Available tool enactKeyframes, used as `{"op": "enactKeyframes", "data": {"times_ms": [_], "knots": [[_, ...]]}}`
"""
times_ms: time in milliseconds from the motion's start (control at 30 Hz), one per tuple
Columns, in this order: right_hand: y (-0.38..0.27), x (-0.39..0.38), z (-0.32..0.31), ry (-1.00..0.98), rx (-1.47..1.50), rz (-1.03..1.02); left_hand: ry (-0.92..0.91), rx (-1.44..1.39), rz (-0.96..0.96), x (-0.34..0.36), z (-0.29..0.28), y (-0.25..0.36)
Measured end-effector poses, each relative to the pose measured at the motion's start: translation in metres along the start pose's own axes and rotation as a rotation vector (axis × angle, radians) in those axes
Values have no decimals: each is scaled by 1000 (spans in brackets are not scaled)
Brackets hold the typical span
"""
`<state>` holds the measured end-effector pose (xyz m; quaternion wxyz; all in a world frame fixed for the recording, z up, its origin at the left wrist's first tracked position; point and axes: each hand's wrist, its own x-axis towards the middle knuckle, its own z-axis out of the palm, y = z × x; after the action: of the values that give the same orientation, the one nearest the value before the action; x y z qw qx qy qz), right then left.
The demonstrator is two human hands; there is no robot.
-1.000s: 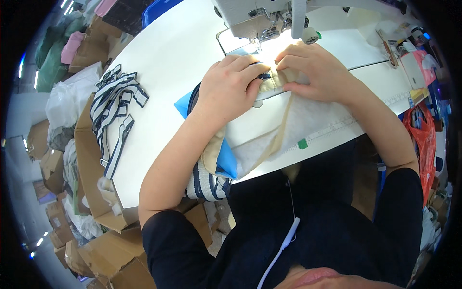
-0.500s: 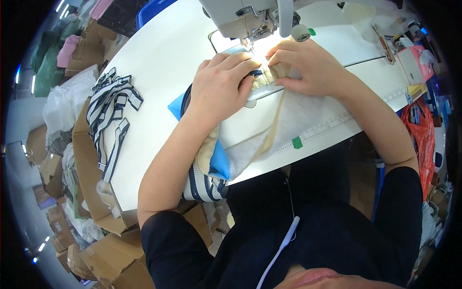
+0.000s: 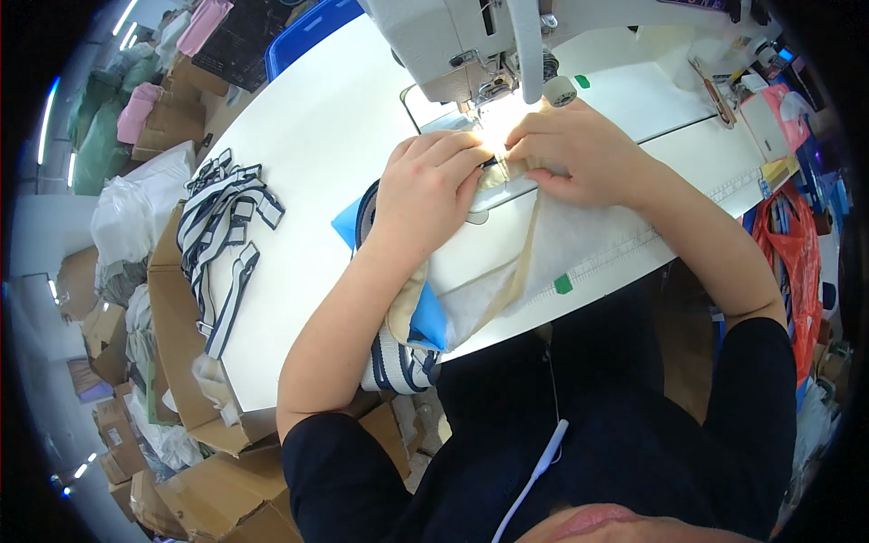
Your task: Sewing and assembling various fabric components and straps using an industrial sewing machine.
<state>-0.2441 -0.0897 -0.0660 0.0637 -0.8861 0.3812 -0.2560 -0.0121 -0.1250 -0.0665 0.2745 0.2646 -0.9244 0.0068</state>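
A white sewing machine (image 3: 453,54) stands at the far side of the table, its lamp glaring over the needle. Under the needle lies a cream fabric piece (image 3: 496,172) with thin white lining (image 3: 566,226). My left hand (image 3: 427,185) grips the cloth left of the needle, fingers bent and thumb tucked in. From the right, my right hand (image 3: 579,154) pinches the same cloth close to the needle. Blue fabric (image 3: 428,321) and a navy-and-white striped strap (image 3: 396,362) hang by my left forearm at the table edge. Glare and fingers hide the stitching spot.
Several striped straps (image 3: 222,226) lie heaped on the white table (image 3: 321,181) at left. Cardboard boxes (image 3: 222,480) crowd the floor there. A ruler strip (image 3: 625,244) runs along the near edge. Thread snips (image 3: 715,95) and a red plastic bag (image 3: 787,271) are at right.
The whole view has shifted slightly, so the machine and table appear lower. Both hands stay on the cloth beside the needle, with little visible movement.
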Motion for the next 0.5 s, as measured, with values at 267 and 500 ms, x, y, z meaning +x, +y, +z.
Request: {"op": "enactKeyframes", "data": {"times_ms": [267, 500], "knots": [[7, 2, 3, 56, -55, 20, -19, 1, -59, 8, 3, -7], [8, 3, 4, 50, -82, 34, -21, 48, -66, 8, 2, -4]]}}
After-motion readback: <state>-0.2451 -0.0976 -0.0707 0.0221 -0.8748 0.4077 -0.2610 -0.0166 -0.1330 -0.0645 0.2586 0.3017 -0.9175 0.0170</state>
